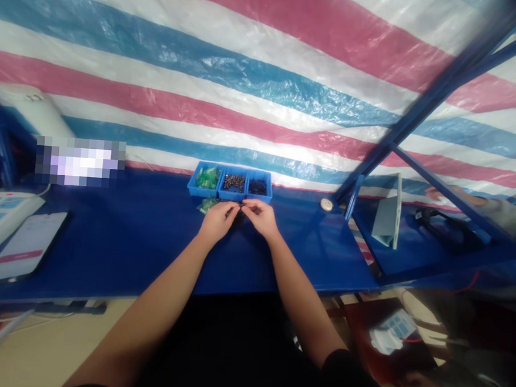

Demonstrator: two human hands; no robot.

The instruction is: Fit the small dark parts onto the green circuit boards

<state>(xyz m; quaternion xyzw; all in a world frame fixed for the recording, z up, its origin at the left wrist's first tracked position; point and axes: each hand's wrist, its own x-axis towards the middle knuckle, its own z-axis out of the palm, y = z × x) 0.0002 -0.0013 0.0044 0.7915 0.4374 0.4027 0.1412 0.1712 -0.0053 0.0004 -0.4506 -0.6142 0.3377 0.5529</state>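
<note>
My left hand (218,221) and my right hand (260,216) meet over the blue table, fingertips pinched close together. Between them is a small dark piece, too small to make out. Just behind stand three joined blue bins: the left bin (191,184) holds green pieces (208,177), the middle one small metallic parts (234,182), the right one dark parts (257,187). More green pieces (208,204) lie on the table beside my left hand. Some dark parts show beneath my fingers, partly hidden.
A phone (27,245) and a white power strip (4,217) lie at the left. A round white object (327,205) sits at the right. Beyond the blue frame are a tablet (387,217) and another person's sleeve (515,218).
</note>
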